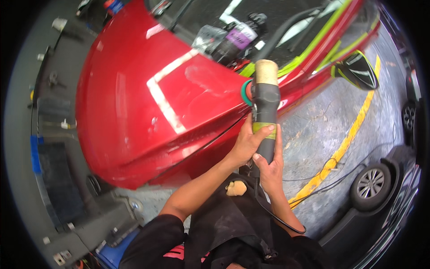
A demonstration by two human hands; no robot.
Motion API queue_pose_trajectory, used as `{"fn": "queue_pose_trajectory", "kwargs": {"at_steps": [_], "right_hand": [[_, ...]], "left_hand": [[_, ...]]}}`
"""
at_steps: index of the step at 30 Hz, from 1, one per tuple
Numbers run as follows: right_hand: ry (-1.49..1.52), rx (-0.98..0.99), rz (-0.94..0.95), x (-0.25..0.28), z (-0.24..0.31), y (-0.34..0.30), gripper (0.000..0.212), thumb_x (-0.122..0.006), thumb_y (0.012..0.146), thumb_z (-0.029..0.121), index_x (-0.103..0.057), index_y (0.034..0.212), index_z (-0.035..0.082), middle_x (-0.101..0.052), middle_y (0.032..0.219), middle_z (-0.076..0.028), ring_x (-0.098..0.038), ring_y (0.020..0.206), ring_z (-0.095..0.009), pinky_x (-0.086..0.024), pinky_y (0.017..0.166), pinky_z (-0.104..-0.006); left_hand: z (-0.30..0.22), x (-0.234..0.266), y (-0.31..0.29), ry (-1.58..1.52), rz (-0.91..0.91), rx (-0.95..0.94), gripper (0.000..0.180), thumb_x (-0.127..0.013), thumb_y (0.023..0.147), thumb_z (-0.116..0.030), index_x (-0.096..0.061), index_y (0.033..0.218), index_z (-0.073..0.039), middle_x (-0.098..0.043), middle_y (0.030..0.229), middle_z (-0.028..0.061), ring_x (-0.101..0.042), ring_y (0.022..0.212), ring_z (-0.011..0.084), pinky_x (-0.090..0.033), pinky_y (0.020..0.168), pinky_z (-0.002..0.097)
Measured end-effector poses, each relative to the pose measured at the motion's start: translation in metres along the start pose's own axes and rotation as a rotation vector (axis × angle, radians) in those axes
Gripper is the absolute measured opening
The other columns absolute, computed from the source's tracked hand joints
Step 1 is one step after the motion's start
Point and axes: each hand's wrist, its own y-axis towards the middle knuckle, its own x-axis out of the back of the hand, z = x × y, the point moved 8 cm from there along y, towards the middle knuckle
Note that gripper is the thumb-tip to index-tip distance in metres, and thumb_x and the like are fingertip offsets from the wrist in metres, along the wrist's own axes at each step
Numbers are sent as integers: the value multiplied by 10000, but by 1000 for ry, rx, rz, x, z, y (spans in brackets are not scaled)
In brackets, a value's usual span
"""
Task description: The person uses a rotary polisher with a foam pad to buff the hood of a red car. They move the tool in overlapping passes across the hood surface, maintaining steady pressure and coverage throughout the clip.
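Grey concrete floor [313, 134], cracked and stained. Yellow painted line [345, 145] runs across it. Thin black cable [340, 177] trails over it. Red car [134, 103] stands on it.

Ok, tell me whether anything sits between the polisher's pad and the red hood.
Nothing visible does. Both the left hand and the right hand grip the grey polisher, and its pad end lies at the red hood's edge. The view does not settle whether the pad is pressed on the paint.

Bright daylight, white glare patches on red hood [148, 103], strong fisheye bending, dark vignetted rim.
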Motion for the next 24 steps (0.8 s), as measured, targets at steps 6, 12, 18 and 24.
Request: {"fn": "queue_pose_trajectory", "kwargs": {"at_steps": [6,12,18,24], "right_hand": [[-115,38,188,-68,-17,-28,1045,-736,892,189,-118,1722,45,-476,1540,-248,-586,1308,-292,-502,1079,-383],[-210,-23,445,-165,-37,-68,1018,-704,911,101,-104,1733,86,-503,1523,-240,-579,1313,-274,-492,1084,-375],[-254,-34,679,-268,-63,-106,1021,-711,925,86,-93,1737,104,-532,1523,-242,-594,1319,-273,-485,1092,-377],[-209,16,996,-392,-99,-144,1043,-731,899,124,-107,1735,110,-390,1661,-306,-469,1505,-356,-419,1185,-407]], "left_hand": [[-11,76,-62,-103,-134,-81,626,-748,962,-327,-470,1432,-22,-603,1215,92,-603,1081,148,-532,914,323],[-33,167,-143,-228,-318,-163,598,-743,968,-283,-471,1452,-60,-601,1191,58,-597,1054,123,-528,903,309],[-47,258,-227,-333,-526,-251,507,-713,988,-246,-502,1406,-52,-616,1166,55,-622,1008,120,-545,865,297],[-53,375,-327,-281,-893,-362,381,-646,1027,-265,-548,1328,-54,-641,1079,40,-642,898,111,-553,769,288]]}}
